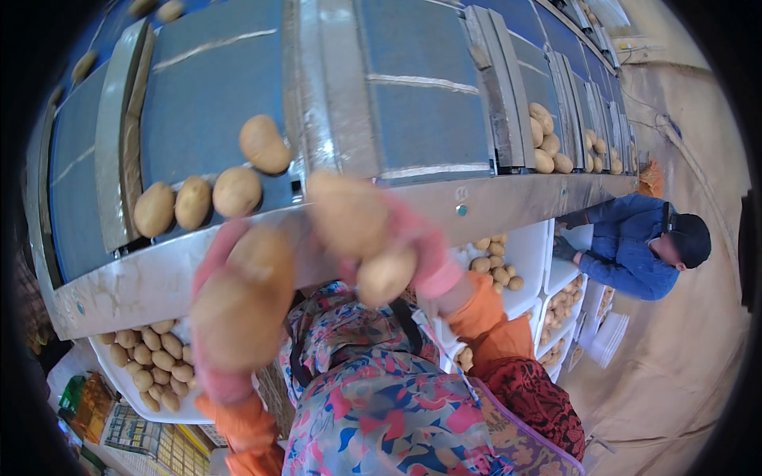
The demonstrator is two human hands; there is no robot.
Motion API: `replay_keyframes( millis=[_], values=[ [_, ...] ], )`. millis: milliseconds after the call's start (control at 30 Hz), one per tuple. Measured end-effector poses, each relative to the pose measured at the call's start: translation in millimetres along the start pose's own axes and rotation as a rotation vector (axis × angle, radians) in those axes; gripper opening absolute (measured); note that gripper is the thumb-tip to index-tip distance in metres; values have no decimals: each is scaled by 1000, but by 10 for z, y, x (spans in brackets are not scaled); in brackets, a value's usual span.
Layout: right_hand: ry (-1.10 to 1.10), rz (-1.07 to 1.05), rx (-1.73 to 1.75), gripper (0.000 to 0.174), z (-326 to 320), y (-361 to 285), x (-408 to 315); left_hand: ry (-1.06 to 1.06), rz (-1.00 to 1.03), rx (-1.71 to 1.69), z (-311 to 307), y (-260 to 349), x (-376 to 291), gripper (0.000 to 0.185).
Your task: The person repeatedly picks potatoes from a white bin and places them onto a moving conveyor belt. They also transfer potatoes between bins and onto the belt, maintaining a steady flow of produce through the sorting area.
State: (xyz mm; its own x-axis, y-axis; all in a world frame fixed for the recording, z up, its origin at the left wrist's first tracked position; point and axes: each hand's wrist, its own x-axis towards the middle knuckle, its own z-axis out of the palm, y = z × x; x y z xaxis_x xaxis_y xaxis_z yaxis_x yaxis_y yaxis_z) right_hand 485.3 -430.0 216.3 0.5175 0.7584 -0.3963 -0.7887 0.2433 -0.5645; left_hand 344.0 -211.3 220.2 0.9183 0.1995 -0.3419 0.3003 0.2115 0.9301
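Note:
My left hand [219, 372], in a pink glove, holds two blurred potatoes, an upper potato [262, 256] and a lower potato [235, 324]. My right hand [425, 244], gloved alike, grips a large potato [348, 214] and a smaller potato [387, 276]. Both hands are held up in front of a conveyor's metal front rail [137, 279]. Behind the left hand, a row of potatoes [193, 202] lies along the near end of a blue belt [208, 107]. A curved potato [265, 144] sits just behind that row.
Metal dividers [333, 89] separate the belt lanes. A white bin of potatoes [128, 395] stands below the rail at left. Another white bin [527, 262] holds potatoes at right. Beyond it, a person in blue [631, 250] leans toward the conveyor. Plastic crates [137, 431] sit lower left.

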Motion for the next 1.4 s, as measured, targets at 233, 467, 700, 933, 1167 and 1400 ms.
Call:
replay_keyframes(
  millis=[233, 467, 700, 933, 1167, 1400],
  values=[
    [648, -534, -592, 62, -1344, -1342, -182, -101, 747, 797, 1762, 60, 1744, 63],
    [837, -513, -1463, 42, -1739, -1437, -433, -254, 574, 564, 1596, -201, 1371, 64],
    [810, -656, -1417, 39, -979, -1272, -487, -361, 179, 110, 255, -204, 74, 57],
    [-29, -430, -1288, 55, 589, -9, -91, -29, 24, -103, -826, -982, -1229, 48],
    [-556, -196, -1435, 38, 1635, 1605, 620, 569, -182, 632, -1666, -2315, -2049, 65],
    [-517, -190, -1700, 32, 1398, 2924, 613, 350, -371, 1104, -2387, -3435, -1909, 83]
  ],
)
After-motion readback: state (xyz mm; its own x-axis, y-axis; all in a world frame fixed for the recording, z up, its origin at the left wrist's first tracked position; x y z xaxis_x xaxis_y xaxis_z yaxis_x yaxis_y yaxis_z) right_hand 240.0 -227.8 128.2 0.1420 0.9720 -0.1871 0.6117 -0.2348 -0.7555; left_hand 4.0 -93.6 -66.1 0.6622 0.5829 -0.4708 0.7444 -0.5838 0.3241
